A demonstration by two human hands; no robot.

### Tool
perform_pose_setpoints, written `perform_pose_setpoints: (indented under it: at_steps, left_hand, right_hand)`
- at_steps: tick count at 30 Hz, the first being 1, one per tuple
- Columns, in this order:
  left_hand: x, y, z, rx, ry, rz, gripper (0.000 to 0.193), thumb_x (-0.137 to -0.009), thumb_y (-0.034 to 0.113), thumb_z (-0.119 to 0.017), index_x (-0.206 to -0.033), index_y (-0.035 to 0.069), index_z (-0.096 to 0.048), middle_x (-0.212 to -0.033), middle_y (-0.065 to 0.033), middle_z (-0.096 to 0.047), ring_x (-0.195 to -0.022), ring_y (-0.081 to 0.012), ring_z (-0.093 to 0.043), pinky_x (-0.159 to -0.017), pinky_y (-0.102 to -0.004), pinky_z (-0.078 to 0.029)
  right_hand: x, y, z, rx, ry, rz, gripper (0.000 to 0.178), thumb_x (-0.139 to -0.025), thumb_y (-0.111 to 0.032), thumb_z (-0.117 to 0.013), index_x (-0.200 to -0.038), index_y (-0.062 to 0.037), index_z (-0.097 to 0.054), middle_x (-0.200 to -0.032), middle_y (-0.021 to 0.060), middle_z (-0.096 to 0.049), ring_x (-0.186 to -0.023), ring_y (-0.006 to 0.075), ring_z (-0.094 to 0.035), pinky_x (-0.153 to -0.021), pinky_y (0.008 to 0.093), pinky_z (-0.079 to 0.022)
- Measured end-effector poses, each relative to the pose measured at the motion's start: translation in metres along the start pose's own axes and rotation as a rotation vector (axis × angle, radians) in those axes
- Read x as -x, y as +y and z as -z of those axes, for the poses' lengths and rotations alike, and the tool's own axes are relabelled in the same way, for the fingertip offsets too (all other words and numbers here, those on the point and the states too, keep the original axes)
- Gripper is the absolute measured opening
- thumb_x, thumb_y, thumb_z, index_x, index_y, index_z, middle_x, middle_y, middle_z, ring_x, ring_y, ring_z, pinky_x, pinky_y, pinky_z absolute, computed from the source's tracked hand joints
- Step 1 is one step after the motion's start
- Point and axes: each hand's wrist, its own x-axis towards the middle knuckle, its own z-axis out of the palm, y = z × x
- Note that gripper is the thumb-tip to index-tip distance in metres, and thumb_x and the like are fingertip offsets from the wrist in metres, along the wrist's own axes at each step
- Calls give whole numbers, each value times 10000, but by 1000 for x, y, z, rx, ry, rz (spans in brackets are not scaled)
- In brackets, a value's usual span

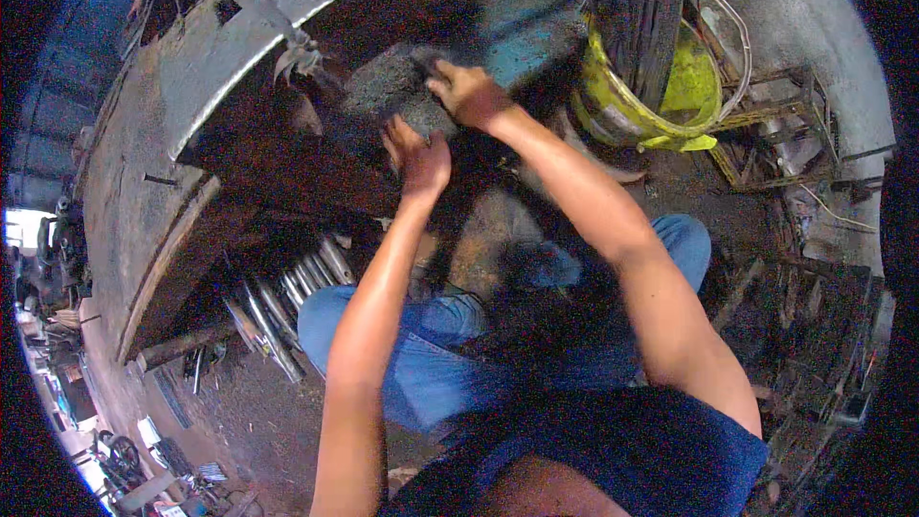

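The place is a dim, cluttered workshop with a dirt floor (pixel 278 421) strewn with scrap; a long, worn grey wooden beam (pixel 163 124) curves across the upper left, and a bundle of shiny metal rods (pixel 287 302) lies on the ground beneath it. To the upper right stands a battered yellow plastic bucket (pixel 661 101) holding a sheaf of dark flat metal strips (pixel 646 10). The person sits low in blue jeans, both bare forearms reaching forward from the lower edge over the knees. The left hand (pixel 419 158) is raised with fingers bent, pressed against the lower near edge of a dark grey, rough, slab-like block (pixel 397 86) that rests on the dark worktop (pixel 278 148) ahead. The right hand (pixel 467 91) lies over the block's right end, fingers curled down onto it. Both hands seem closed on the block, though the shadow makes the grip hard to judge. The block sits between the beam and the bucket, directly in front of the person.
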Motion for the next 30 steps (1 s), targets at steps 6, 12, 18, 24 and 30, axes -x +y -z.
perform_pose_setpoints:
  at_steps: [6,12,18,24,30]
  left_hand:
    - [1,-5,-3,-92,51,-133,692,-781,266,-492,-1246,-136,-176,-1318,-309,-180,-1244,-447,-102,-1044,-452,-71]
    - [0,-17,-14,-72,28,-104,715,-776,271,-499,-1246,-148,-161,-1316,-316,-175,-1250,-443,-83,-1046,-446,-53]
    - [3,-1,-3,22,52,-39,737,-782,286,-496,-1267,-134,-131,-1325,-312,-160,-1258,-435,-67,-1045,-447,-52]
    - [4,-1,0,94,65,-54,754,-781,287,-500,-1274,-127,-107,-1330,-319,-133,-1265,-423,-48,-1044,-446,-41]
    - [5,-9,-22,35,193,-76,664,-835,345,-437,-1260,-93,-176,-1309,-289,-216,-1251,-394,-159,-1017,-511,-48]
  right_hand:
    - [-58,71,42,198,281,-269,302,-804,-311,-522,-828,-15,-575,-787,261,-575,-768,399,-569,-661,455,-463]
    - [-17,21,-34,83,84,56,413,-825,-393,-443,-887,-10,-586,-846,240,-592,-789,422,-562,-711,512,-440]
    - [-63,80,39,199,326,-418,389,-841,-378,-401,-978,-44,-547,-952,244,-565,-896,448,-520,-798,479,-415]
    - [-124,206,34,964,4,-239,353,-758,-299,-515,-977,-26,-552,-854,216,-606,-805,351,-597,-698,429,-485]
    - [-165,264,-5,518,224,-422,448,-719,-370,-577,-1056,-76,-554,-971,147,-605,-844,381,-586,-817,437,-440]
